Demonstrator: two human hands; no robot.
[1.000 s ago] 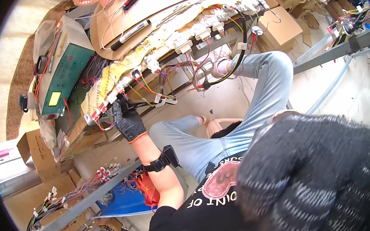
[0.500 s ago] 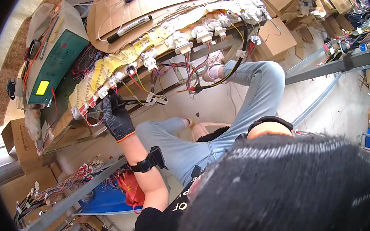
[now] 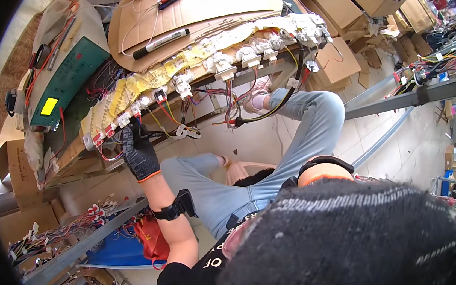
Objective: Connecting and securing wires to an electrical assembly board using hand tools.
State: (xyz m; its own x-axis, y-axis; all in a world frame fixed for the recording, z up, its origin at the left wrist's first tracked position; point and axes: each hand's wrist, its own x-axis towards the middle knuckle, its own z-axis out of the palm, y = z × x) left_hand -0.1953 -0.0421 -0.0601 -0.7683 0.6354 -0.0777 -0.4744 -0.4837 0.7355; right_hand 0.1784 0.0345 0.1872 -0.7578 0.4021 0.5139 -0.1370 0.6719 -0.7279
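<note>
My left hand [image 3: 140,153], in a dark knitted glove with an orange hem, is at the near left end of a row of white connectors [image 3: 225,69]. Its fingers are bent together by the red and white connectors [image 3: 109,130] and their thin wires; what they pinch is hidden. The connectors line the edge of a board covered with yellowed tape [image 3: 157,78], with wire bundles [image 3: 237,91] hanging below. Very close to the camera, my right hand [image 3: 339,246], in a dark glove, fills the lower right. Its fingers cannot be made out.
A teal-fronted box [image 3: 71,83] with a lit yellow-green display stands left of the board. Behind the connectors, cardboard [image 3: 207,11] carries a marker [image 3: 160,43]. Metal rails [image 3: 419,98] run right and lower left [image 3: 81,244], near wire bundles. Cardboard boxes [image 3: 337,65] sit behind.
The view has shifted slightly. My left hand stays by the same end of the connector row, its fingers still bent together. The right glove remains close to the camera, a little lower in view.
</note>
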